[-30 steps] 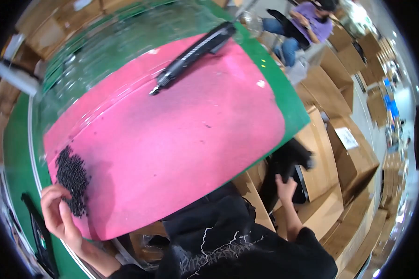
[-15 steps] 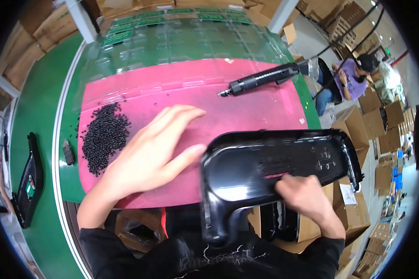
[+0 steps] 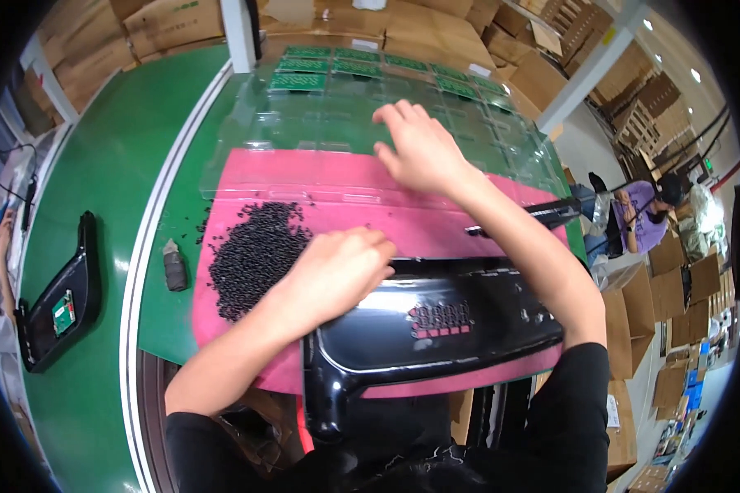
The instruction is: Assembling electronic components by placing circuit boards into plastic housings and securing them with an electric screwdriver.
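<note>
The black casing (image 3: 378, 329) overhangs the near edge of the counter (image 3: 163, 329); a bump could tip it. Left hand (image 3: 339, 271): cannot tell if gripping; right hand (image 3: 423, 149) spread apart.

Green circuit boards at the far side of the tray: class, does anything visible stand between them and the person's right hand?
Nothing visible blocks the way: the right hand hangs over the transparent tray, and only that tray's ridged plastic lies between it and the green circuit boards.
</note>
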Motion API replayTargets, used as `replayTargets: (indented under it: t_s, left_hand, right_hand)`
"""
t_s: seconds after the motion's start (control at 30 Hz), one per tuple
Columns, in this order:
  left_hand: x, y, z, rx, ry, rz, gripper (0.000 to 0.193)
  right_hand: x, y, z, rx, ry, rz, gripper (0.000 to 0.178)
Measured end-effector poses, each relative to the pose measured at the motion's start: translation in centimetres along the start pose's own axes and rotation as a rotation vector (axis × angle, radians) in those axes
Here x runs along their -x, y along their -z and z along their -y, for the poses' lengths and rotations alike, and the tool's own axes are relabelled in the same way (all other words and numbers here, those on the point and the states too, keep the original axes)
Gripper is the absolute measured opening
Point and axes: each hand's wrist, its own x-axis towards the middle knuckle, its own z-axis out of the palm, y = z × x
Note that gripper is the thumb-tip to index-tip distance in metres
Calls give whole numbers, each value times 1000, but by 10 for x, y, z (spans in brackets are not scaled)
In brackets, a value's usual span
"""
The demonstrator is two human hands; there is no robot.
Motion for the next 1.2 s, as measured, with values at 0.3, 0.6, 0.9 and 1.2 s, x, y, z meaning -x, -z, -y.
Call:
replayTargets:
  t_s: [0.3, 0.6, 0.9, 1.2]
  left_hand:
    - [2, -11, 9, 1, -119, -95, 12]
    - [-4, -1, -1, -90, -90, -45, 20]
    - [-6, 42, -16, -297, 174, -591, 70]
    - [-4, 40, -32, -234, -263, -420, 67]
  right_hand:
    - [-132, -108, -70, 237, -399, 157, 51]
    - [-113, -74, -68, 379, 14, -211, 44]
    - [38, 40, 31, -468, 234, -446, 23]
    - [145, 86, 37, -383, 66, -465, 14]
